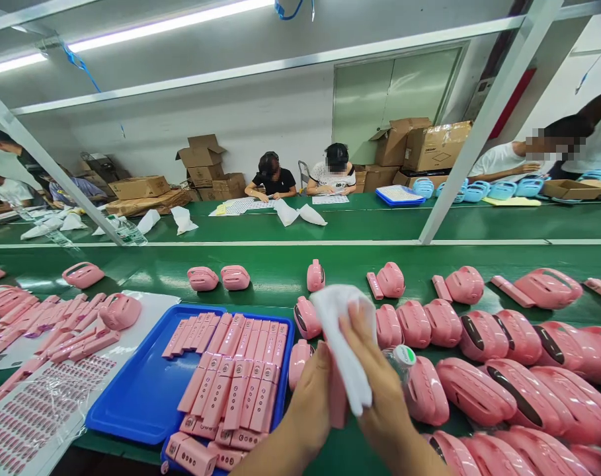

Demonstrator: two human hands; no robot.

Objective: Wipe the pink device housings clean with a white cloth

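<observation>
Left hand [310,403]: Fingers close around a pink plastic part [336,396], gripping it from the side above the green bench [260,254].

Right hand [382,373]: Fingers press a white cloth [340,320] against that same part, covering most of it.

Pink plastic part: Held between both hands, just right of the blue tray [131,403]; wiping appears to be midway on this one, though its exact shape is hidden.

Blue tray: Oblong pink pieces [238,373] lie stacked in rows, many showing small round marks; whether they await the cloth or have met it cannot be told.

Pink housings [473,390]: Glossy shells, some with dark panels, crowd the right side in ranks; no visible sign separates finished from waiting.

Back row: Several shells stand with an oblong piece beside them, such as one pair [391,280], apparently matched but not joined.

Left side: Loose pink pieces [79,320] lie near a printed sheet [47,413] of small pinkish shapes; judging by the quantity, plenty seems left to handle.

Far side: Two co-workers [276,182] bend over white sheets [330,199].
</observation>
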